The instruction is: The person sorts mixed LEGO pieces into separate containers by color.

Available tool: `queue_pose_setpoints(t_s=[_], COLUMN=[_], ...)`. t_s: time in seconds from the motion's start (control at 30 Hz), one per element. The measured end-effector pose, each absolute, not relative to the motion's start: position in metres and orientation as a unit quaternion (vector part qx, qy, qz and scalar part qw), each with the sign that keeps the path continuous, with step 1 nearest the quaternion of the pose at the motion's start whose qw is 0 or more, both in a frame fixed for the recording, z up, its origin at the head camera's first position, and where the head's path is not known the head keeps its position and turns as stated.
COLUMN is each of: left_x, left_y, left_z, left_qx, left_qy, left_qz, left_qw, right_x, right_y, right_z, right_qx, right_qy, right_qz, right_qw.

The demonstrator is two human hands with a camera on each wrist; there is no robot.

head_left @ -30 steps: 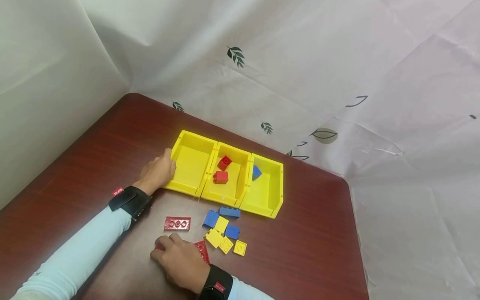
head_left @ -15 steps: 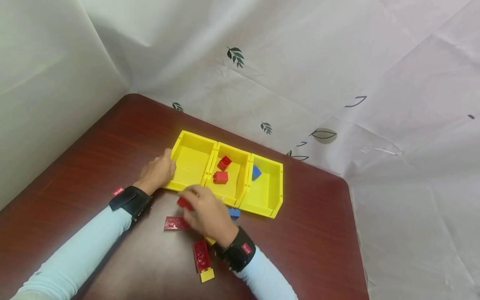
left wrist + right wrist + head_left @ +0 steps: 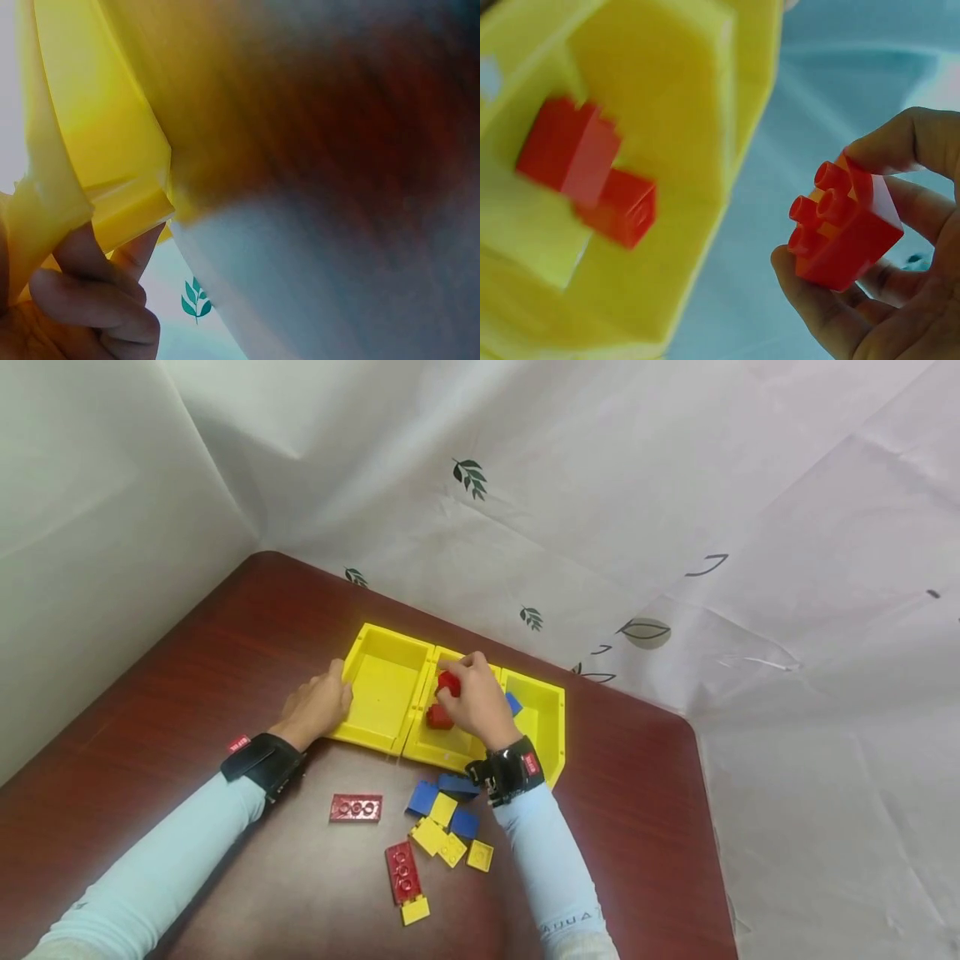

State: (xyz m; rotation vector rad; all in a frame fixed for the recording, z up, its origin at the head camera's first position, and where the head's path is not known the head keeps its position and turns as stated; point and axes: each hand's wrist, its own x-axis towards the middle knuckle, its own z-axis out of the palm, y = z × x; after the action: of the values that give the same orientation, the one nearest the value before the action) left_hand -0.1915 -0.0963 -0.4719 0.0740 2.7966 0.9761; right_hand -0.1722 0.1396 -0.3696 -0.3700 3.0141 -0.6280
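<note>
The right hand (image 3: 482,702) pinches a studded red brick (image 3: 847,240) over the middle compartment of the yellow tray (image 3: 378,693), above two other red bricks (image 3: 562,154). The left hand (image 3: 311,706) grips the tray's left end on the surface (image 3: 637,827).

The right sleeve (image 3: 551,860), nearer to the right edge of the tabletop (image 3: 652,827), has dark letters (image 3: 572,922) that look a bit like "AUUA", but they are fuzzy. The left wristband (image 3: 264,763), nearer to the left edge, has a red tag (image 3: 239,743), and the right wristband (image 3: 512,772) has a red label (image 3: 532,763); their white writing is too tiny to read.
</note>
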Motion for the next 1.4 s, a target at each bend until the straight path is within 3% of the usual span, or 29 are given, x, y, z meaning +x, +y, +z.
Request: queue_pose_setpoints(t_s=[0.57, 1.4], left_x=[-0.19, -0.191], left_y=[-0.095, -0.096], left_z=[-0.47, -0.471], left_qx=[0.024, 0.03], left_qy=[0.938, 0.939], left_qz=[0.334, 0.33], left_qw=[0.093, 0.091], right_x=[-0.209, -0.208], right_y=[0.143, 0.141], right_z=[-0.414, -0.418], right_qx=[-0.037, -0.024], right_qy=[0.983, 0.987], right_qz=[-0.13, -0.113], right_qw=[0.121, 0.116])
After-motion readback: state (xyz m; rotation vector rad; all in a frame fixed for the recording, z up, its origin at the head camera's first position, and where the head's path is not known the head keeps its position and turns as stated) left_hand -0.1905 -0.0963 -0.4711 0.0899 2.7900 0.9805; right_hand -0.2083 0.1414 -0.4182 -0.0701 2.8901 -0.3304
